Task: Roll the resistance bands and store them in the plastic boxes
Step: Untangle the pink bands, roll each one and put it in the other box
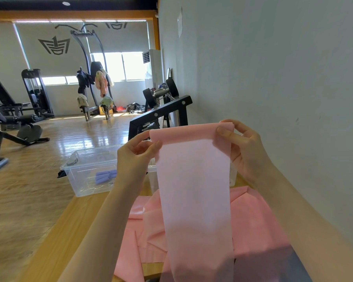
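Two hands are raised in front of the camera, and a pink resistance band (194, 180) is held up between them by its folded top edge. The left corner is pinched by the left hand (137, 157) between thumb and curled fingers, and the right corner is gripped by the right hand (243, 145), its thumb laid across the front of the fold. From there the band hangs straight down as a flat, pale strip (its lower end is lost at the bottom of the view). More pink band material (253, 220) is heaped loosely on the wooden table (55, 241) beneath. A clear plastic box (84, 176) is set at the table's far end, behind the left hand, and purple rolled bands (105, 176) are seen inside it.
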